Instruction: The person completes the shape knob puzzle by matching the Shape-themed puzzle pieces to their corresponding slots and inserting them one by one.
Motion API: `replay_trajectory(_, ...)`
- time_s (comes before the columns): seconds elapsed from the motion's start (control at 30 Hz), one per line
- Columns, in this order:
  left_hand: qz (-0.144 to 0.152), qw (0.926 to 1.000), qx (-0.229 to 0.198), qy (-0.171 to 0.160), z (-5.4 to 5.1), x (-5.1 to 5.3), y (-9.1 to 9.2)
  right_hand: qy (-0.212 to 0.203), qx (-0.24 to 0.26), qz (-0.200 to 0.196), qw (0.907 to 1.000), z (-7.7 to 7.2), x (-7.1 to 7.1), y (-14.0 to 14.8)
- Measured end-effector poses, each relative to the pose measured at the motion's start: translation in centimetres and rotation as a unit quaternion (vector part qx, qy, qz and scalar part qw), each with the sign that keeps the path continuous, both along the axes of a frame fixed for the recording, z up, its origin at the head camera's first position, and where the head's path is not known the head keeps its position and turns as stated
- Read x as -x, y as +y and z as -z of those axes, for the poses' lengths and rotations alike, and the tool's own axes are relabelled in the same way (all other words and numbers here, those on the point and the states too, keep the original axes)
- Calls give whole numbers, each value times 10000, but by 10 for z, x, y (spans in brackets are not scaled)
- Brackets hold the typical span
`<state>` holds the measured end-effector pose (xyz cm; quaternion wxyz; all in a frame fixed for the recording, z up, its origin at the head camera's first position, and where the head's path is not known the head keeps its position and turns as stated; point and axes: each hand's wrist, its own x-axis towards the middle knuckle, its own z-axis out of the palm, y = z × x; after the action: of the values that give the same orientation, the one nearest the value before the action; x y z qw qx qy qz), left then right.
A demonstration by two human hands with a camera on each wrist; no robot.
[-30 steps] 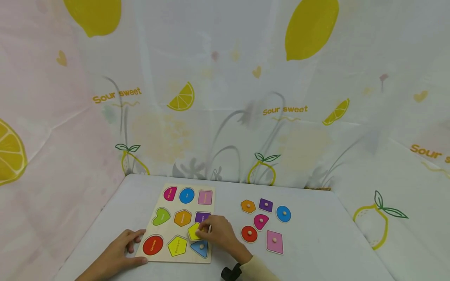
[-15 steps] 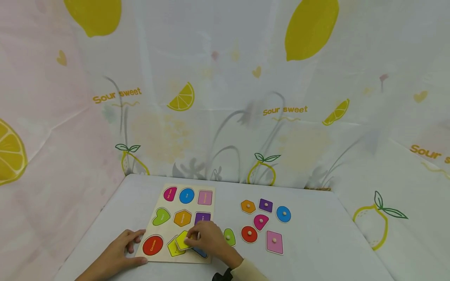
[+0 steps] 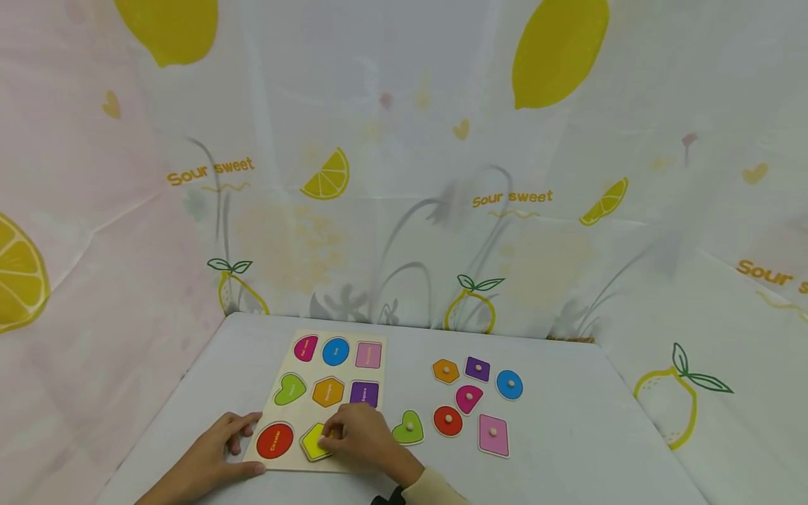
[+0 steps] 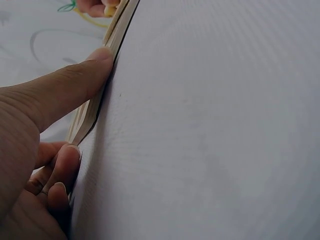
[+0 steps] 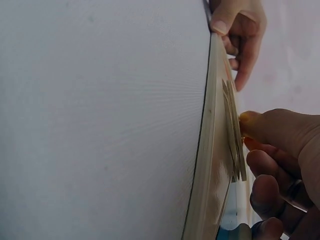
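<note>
In the head view my right hand (image 3: 362, 435) pinches a yellow pentagon puzzle piece (image 3: 312, 443) between thumb and fingers. The piece lies over the printed pentagon in the board's front row. From the right wrist view, the piece (image 5: 242, 160) looks slightly tilted, its edge standing just off the board; its knob is mostly hidden by the fingertips. My left hand (image 3: 217, 449) holds the front left corner of the wooden puzzle board (image 3: 297, 463), thumb on the front edge and fingers by the left edge. The blue triangle spot is covered by my right hand.
Right of the board lie knobbed pieces: a green heart (image 3: 409, 427), red circle (image 3: 447, 421), magenta half circle (image 3: 468, 399), orange hexagon (image 3: 445, 371), purple square (image 3: 477, 369), blue round piece (image 3: 509, 384) and pink rectangle (image 3: 493, 435). A lemon-printed cloth (image 3: 404, 245) hangs behind the white table.
My right hand has carried the yellow pentagon leftward and down onto the printed pentagon. The green heart piece has come out from behind that hand. My left hand stays at the board's corner.
</note>
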<state>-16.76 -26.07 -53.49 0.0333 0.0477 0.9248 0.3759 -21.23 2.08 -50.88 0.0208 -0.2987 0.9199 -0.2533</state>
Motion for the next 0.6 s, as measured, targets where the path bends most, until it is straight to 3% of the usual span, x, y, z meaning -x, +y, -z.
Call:
replay_trajectory(0.2, 68, 10000, -46, 54, 1, 0, -1, 37, -292, 92, 9995, 3, 0, -4)
replay_trajectory(0.6, -90, 9999, 32, -89, 0, 0, 0, -126, -192, -3, 9997, -2, 1, -5)
